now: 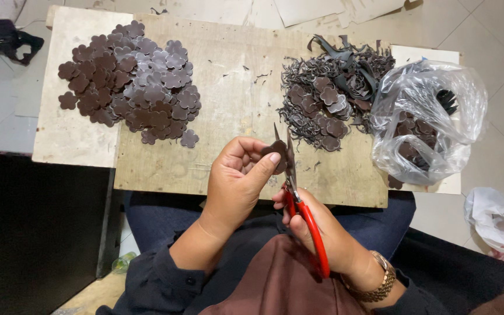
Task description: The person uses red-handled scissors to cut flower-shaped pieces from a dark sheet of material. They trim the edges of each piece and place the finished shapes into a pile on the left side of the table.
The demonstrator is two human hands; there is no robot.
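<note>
My left hand (237, 178) pinches a small dark brown flower-shaped leather piece (278, 153) between thumb and fingers. My right hand (316, 224) grips red-handled scissors (304, 216), whose blades point up and meet the piece. Both hands hover over the near edge of a wooden board (234, 87) resting on my lap. A heap of trimmed brown flower pieces (132, 81) lies on the board's left. On the right sits a pile of untrimmed pieces mixed with thin curly offcuts (328, 99).
A clear plastic bag (427, 122) with more brown pieces lies at the board's right end. A crumpled white bag (494, 216) sits on the tiled floor at right. A dark object (7, 38) lies at far left.
</note>
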